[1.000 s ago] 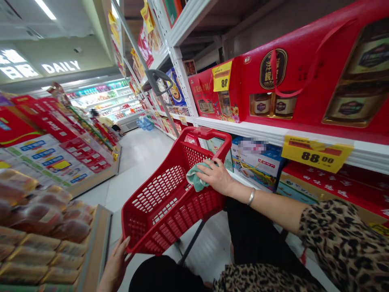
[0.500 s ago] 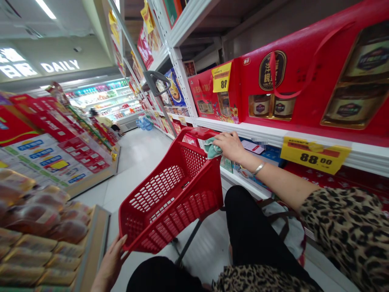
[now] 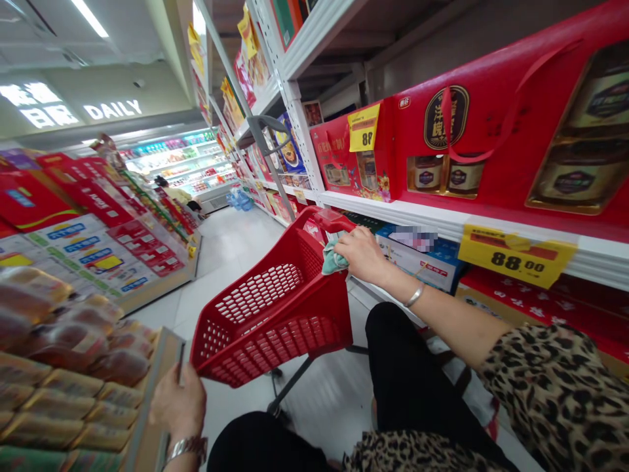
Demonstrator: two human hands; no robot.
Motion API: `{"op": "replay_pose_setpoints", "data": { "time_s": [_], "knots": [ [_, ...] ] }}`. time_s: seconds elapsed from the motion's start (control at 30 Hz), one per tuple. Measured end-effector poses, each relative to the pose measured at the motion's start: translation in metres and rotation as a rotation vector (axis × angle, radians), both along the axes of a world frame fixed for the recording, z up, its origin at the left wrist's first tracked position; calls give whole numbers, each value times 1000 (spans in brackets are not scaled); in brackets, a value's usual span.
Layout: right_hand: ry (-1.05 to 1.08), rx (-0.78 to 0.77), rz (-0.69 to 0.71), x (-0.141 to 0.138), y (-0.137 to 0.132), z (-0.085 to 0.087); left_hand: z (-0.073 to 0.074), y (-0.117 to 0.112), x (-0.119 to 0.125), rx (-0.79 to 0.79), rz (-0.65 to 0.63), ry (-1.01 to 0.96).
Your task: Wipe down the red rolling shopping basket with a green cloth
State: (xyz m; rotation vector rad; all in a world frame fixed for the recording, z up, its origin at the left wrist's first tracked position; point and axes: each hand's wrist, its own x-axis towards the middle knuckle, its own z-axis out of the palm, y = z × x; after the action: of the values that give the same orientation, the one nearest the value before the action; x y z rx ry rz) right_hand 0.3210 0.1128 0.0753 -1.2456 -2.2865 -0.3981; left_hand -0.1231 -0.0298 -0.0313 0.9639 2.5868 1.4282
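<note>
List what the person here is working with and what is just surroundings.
Working with: right hand pressing a teal cloth on the rim of a red plastic mesh basket; left hand at its near edge.
Surroundings: red gift boxes on white metal shelving, yellow price tag, plastic-wrapped loaves.

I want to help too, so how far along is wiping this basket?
Done: hard to tell, since the red plastic shopping basket shows no clear wiped patches. In hand: the right hand presses a teal cloth on its far rim, while the left hand holds the near corner. Left: probably the other walls, if they're unwiped.
</note>
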Motion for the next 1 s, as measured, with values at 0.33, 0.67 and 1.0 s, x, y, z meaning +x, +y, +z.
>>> {"op": "replay_pose_setpoints", "data": {
  "time_s": [0.33, 0.67, 1.0],
  "knots": [
    [-4, 24, 55, -30, -30, -1, -24, 16, 137, 145, -411, 462],
    [164, 39, 172, -53, -54, -17, -21, 41, 161, -32, -454, 548],
    [211, 124, 218, -72, -92, -23, -15, 36, 156, -76, -363, 557]
  ]
}}
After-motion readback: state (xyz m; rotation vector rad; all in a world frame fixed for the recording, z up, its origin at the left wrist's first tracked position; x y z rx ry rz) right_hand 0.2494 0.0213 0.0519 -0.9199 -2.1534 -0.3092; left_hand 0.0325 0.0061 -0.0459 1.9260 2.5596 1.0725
